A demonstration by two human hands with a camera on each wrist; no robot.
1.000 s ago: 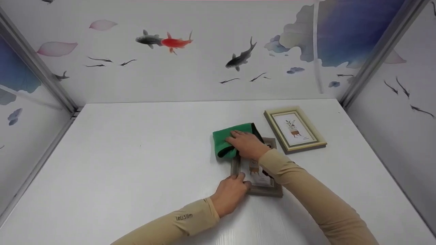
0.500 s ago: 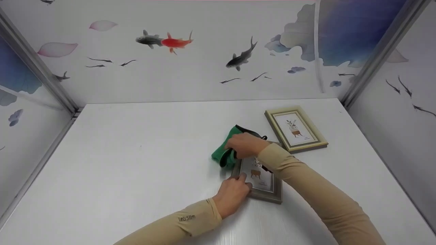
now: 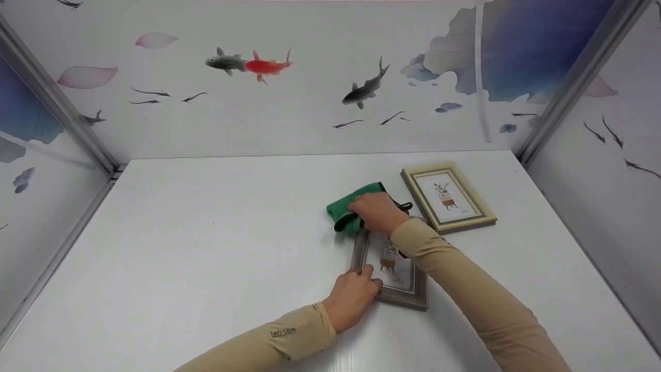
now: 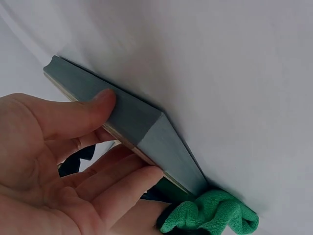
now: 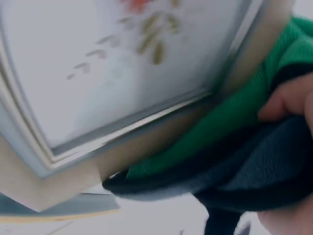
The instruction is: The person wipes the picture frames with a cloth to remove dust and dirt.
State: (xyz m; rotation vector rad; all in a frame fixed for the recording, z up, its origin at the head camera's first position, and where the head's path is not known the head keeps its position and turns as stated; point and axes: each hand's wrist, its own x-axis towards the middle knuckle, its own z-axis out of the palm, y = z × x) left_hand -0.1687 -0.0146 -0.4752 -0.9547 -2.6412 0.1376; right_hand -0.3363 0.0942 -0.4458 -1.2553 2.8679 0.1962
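Note:
A grey-brown picture frame (image 3: 405, 298) with a potted-plant print lies on the white table. My left hand (image 3: 353, 297) holds its near left part; in the left wrist view the thumb (image 4: 105, 103) presses the frame's outer side (image 4: 161, 147) while the other fingers bend over its edge. At the far left corner, my right hand (image 3: 379, 213) grips a folded green cloth (image 3: 351, 200) with black trim. The right wrist view shows the cloth (image 5: 230, 115) against the frame's border, beside the glass. Sleeve and hand hide part of the print.
A second frame, pale gold (image 3: 448, 199) with a similar plant print, lies just beyond on the right. White walls painted with fish (image 3: 364, 90) and metal corner posts enclose the table (image 3: 206, 248).
My right hand and the cloth first slid toward me and left along the frame, then back away. The cloth's folds shifted. The worked frame moved slightly nearer; my left hand kept its hold.

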